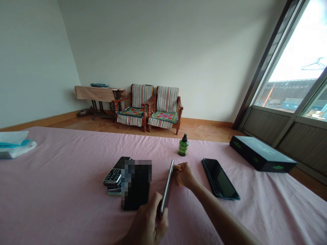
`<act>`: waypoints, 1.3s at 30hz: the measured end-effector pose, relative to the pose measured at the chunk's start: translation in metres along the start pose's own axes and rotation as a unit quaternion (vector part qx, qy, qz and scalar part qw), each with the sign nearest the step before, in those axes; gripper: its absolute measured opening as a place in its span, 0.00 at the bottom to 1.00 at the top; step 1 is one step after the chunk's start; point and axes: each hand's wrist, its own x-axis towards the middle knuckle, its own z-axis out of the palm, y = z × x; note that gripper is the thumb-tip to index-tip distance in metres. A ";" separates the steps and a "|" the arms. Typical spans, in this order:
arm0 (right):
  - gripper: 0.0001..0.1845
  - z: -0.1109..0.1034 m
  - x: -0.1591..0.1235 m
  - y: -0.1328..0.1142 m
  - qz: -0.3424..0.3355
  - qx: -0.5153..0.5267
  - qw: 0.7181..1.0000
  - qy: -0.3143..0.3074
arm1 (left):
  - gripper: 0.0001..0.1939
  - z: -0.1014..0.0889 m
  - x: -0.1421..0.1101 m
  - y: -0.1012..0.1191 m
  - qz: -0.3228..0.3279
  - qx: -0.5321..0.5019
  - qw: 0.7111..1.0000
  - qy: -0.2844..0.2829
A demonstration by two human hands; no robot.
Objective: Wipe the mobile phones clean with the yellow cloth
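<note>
- A slim, flat device with a silver edge stands tilted on its side, its lower end in the left hand.
- The left hand is closed around that end, thumb and fingers on opposite sides.
- The right hand, ahead and to the right of the left, pinches a tan cloth against the device's upper right side.
- Just left of the left hand lies a flat black rectangular item, partly pixelated; farther left, a silver-and-black keypad phone tops a small stack.
- Just beyond the right hand stands a green bottle with a black cap.
- Right of the right hand lies a glossy black touchscreen device; farther right, a black box with green markings.
- Under both hands spreads a wrinkled pink fabric.
</note>
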 end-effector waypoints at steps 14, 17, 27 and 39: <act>0.12 -0.046 -0.053 -0.003 -0.044 -0.082 0.992 0.081 | 0.19 0.001 -0.002 0.001 -0.023 -0.015 1.000 -0.005; 0.15 -0.045 -0.072 -0.003 -0.064 -0.067 0.992 0.081 | 0.22 0.000 -0.001 0.002 -0.024 0.013 0.999 -0.025; 0.13 -0.045 -0.092 0.002 -0.107 0.011 0.990 0.088 | 0.35 -0.004 -0.002 -0.005 -0.028 0.100 0.995 -0.001; 0.13 -0.043 -0.096 0.003 -0.136 0.026 0.987 0.080 | 0.31 -0.003 0.005 -0.005 -0.040 0.070 0.996 0.035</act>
